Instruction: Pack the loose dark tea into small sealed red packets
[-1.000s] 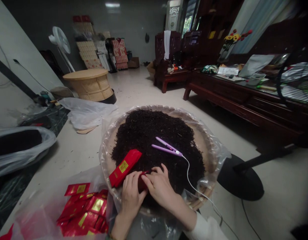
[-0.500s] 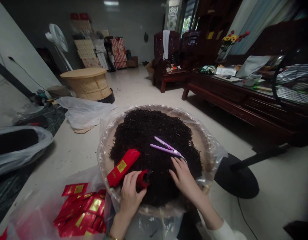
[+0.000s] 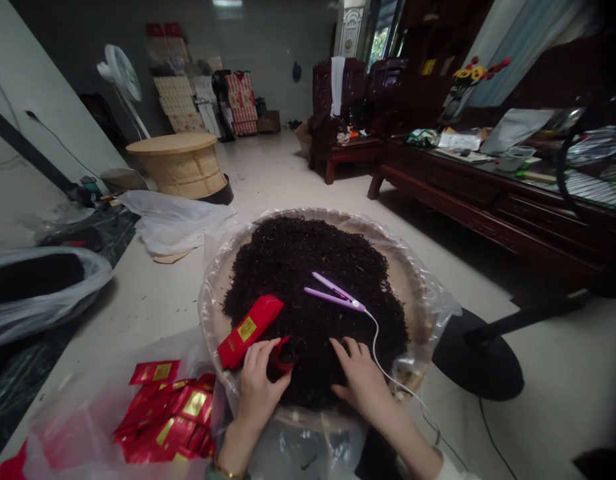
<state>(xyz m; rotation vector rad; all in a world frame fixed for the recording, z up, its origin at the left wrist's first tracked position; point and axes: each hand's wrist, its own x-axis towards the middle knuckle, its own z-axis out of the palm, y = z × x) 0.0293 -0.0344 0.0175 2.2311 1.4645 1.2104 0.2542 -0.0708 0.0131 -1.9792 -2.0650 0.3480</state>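
My left hand (image 3: 261,380) grips a small red packet (image 3: 283,360), its open mouth facing right over the dark loose tea leaves (image 3: 313,253). At the near part of the heap, my right hand (image 3: 361,380) rests with fingers apart and slightly curled, its tips at the leaves. A round basket (image 3: 215,333) lined with clear plastic holds the tea. Left of centre, a stack of flat red packets (image 3: 251,330) lies against the heap's edge. A purple heat sealer like a hair straightener (image 3: 335,300) lies spread on the tea, its white cord running toward my right arm.
Filled-looking red packets (image 3: 171,417) lie in a plastic bag at lower left. Another plastic-lined container of dark leaves (image 3: 33,280) stands far left. A black fan base (image 3: 478,357) stands to the right of the basket. Beyond are a round woven drum table (image 3: 173,167) and a dark wooden table (image 3: 453,193).
My right hand has drawn back from beside the purple sealer to the nearer tea, uncovering the white cord. My left hand still holds the packet. The view has shifted slightly.
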